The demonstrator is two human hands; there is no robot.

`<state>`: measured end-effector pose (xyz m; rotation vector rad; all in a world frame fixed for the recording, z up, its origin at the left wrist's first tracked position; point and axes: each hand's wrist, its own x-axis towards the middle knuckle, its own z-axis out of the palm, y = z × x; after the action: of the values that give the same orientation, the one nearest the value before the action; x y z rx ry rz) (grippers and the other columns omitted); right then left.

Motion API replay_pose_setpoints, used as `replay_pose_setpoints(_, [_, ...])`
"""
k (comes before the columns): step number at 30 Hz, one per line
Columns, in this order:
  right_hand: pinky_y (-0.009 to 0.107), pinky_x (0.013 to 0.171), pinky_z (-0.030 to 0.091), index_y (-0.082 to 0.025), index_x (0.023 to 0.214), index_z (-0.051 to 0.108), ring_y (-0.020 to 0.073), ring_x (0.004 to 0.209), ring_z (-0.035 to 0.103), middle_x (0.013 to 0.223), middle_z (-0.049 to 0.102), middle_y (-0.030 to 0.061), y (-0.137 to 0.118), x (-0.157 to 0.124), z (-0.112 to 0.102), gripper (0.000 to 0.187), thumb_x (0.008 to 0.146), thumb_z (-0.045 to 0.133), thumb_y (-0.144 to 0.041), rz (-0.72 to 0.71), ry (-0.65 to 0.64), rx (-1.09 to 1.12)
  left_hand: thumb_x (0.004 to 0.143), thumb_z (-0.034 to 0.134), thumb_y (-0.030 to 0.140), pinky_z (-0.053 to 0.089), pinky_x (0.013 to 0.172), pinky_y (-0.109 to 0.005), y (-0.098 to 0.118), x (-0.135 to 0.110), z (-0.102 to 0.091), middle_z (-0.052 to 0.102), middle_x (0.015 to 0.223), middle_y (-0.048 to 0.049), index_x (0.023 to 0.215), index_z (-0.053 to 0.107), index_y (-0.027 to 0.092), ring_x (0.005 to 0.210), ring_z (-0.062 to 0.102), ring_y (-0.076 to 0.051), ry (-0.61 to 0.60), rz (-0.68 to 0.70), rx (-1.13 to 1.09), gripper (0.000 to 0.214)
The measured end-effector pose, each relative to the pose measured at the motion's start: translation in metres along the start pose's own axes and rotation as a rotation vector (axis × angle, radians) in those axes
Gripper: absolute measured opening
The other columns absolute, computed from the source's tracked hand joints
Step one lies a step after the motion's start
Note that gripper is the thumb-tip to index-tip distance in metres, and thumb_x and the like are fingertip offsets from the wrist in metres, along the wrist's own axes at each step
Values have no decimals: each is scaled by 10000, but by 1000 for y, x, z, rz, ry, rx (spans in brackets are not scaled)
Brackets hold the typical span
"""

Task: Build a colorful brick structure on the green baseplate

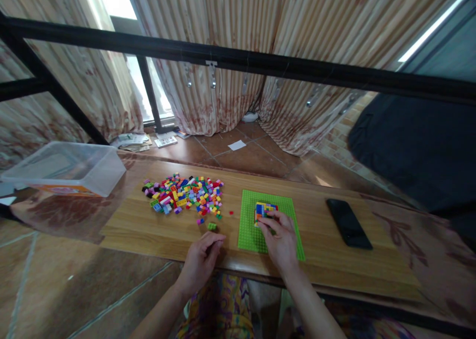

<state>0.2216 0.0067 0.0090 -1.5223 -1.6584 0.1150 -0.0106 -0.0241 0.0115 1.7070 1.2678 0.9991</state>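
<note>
My right hand (281, 237) is over the green baseplate (250, 235), its thumb and fingers closed on the near and right side of a small multicoloured brick build (261, 210). Blue, yellow, red, orange and white bricks show in that build; its near right part is hidden by my fingers. My left hand (203, 257) rests at the table's near edge with the fingers curled in and no brick visible in them. Just beyond it lies a green brick (212, 226), with a purple and blue piece (200, 221) close by. A tiny red brick (231, 212) sits left of the baseplate.
A loose pile of colourful bricks (186, 192) spreads over the left of the wooden table (316, 274). A clear plastic box (107, 172) stands at the far left. A black phone (348, 224) lies on the right. A dark metal rail (238, 56) crosses beyond the table.
</note>
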Motion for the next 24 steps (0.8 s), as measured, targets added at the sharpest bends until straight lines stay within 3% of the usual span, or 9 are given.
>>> replay_pose_setpoints(9, [405, 854, 429, -279, 810, 753, 226, 988, 531, 1067, 615, 54, 10, 5, 10, 127, 818, 647, -349, -41, -7, -61, 918, 461, 288, 466, 722, -249, 1, -1, 0, 640, 844, -56, 951, 668, 188, 778, 596, -151, -4, -20, -4, 231])
replay_pose_setpoints(24, [376, 823, 389, -294, 761, 752, 209, 940, 514, 969, 635, 31, 7, 6, 8, 145, 834, 628, -314, -63, -62, -96, 916, 466, 290, 470, 730, -251, 3, -1, -1, 648, 861, -61, 964, 669, 190, 791, 600, -157, -4, -35, 8, 231])
